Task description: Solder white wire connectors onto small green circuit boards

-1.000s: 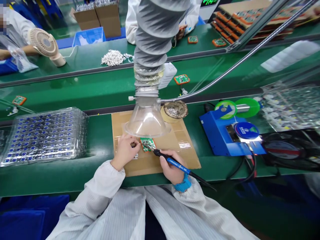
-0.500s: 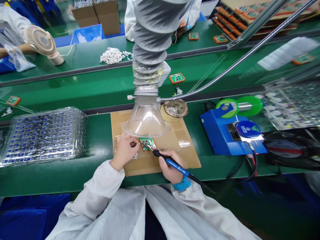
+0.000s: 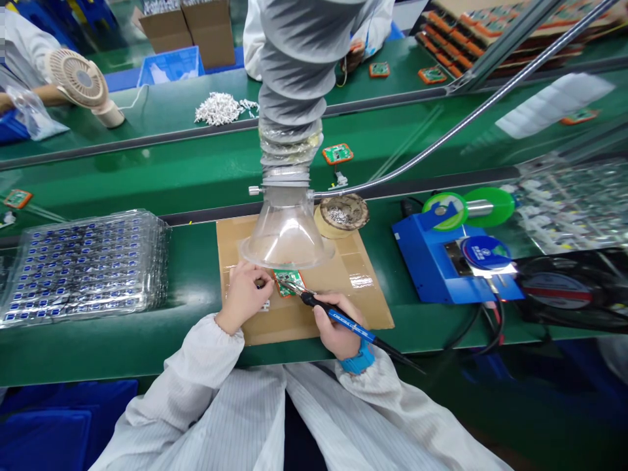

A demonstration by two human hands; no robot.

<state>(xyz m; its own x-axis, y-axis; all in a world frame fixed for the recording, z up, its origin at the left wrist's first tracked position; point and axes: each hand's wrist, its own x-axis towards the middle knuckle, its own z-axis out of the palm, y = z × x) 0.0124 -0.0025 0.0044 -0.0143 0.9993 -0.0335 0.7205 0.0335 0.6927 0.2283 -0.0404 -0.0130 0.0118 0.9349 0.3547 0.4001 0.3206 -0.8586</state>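
A green circuit board (image 3: 289, 284) with an orange-red edge lies on a cardboard sheet (image 3: 343, 307), under the clear fume hood (image 3: 288, 239). My right hand (image 3: 339, 327) is closed around the blue-and-black handle of a soldering iron (image 3: 347, 320), whose metal tip points onto the board. At the board's left edge my left hand (image 3: 246, 293) has thumb and forefinger pinched together. What it pinches is small and mostly hidden by the fingers. A small white part (image 3: 265, 305) shows on the cardboard just below that hand.
Behind the cardboard's right side stands a round solder-waste pot (image 3: 342, 214). To the right are a blue solder feeder (image 3: 451, 261) and a black fan (image 3: 564, 291). Stacked clear trays (image 3: 88, 265) lie left. A grey duct (image 3: 294, 72) hangs centrally; co-workers sit across the green conveyor (image 3: 196, 170).
Boards on the conveyor have shifted left. My right hand and the soldering iron have moved very slightly; the tip remains over the board. My left hand keeps its pinch.
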